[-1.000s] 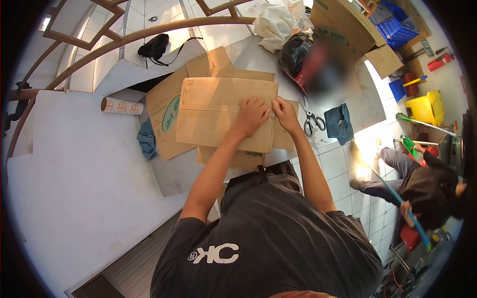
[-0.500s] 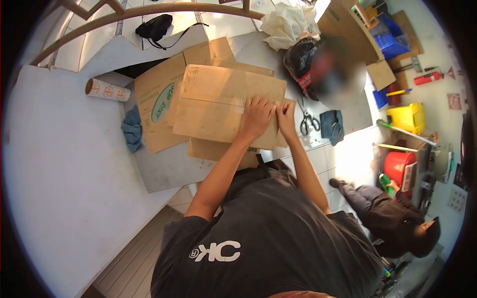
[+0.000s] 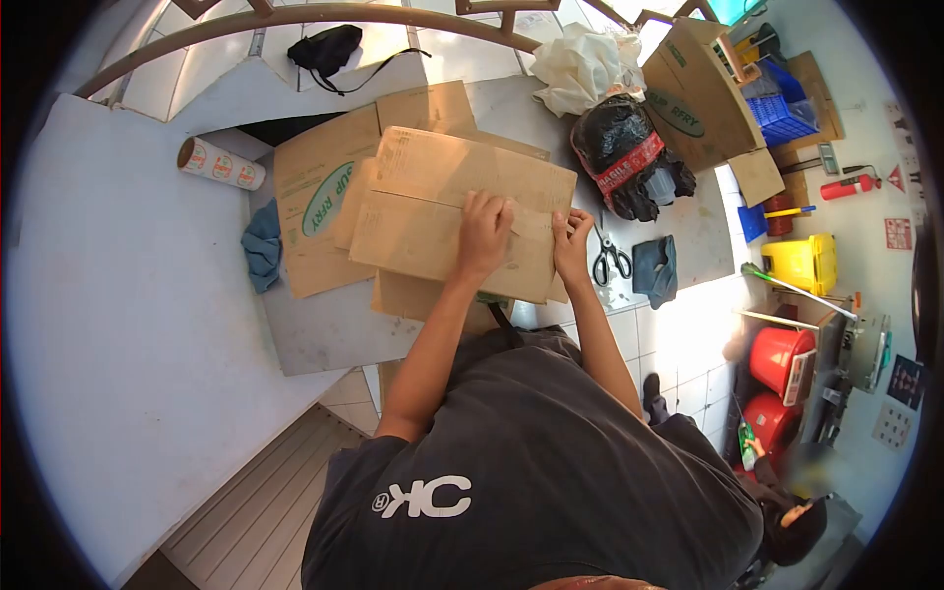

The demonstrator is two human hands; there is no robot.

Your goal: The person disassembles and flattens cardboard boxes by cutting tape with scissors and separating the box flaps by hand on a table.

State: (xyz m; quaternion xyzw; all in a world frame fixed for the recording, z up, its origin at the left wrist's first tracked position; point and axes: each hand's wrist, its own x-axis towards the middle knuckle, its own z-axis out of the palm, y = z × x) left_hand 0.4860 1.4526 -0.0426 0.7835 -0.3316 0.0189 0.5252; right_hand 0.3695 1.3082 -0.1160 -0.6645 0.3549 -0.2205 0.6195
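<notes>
A folded brown cardboard sheet [image 3: 433, 231] lies on top of other cardboard on the grey table. My left hand [image 3: 485, 234] rests on its upper face, right of centre, with the fingers curled in; whatever is under them is hidden. At the sheet's right edge is my right hand [image 3: 572, 246], its thumb and fingers closed around the edge. Beneath lies a flattened carton [image 3: 305, 236] with a green oval print. Just right of my right hand are black-handled scissors [image 3: 612, 264] and a folded blue-grey cloth [image 3: 655, 271].
Behind the scissors sits a black plastic bag [image 3: 615, 147] with red tape, near a cream bag [image 3: 582, 67] and an upright carton [image 3: 693, 93]. A printed roll [image 3: 221, 163] and blue cloth [image 3: 262, 246] lie left. A co-worker [image 3: 787, 511] holding something green is at lower right.
My left hand has slid left across the cardboard, away from my right hand, which stays at the right edge. The co-worker has shifted lower in the view. The camera has moved slightly.
</notes>
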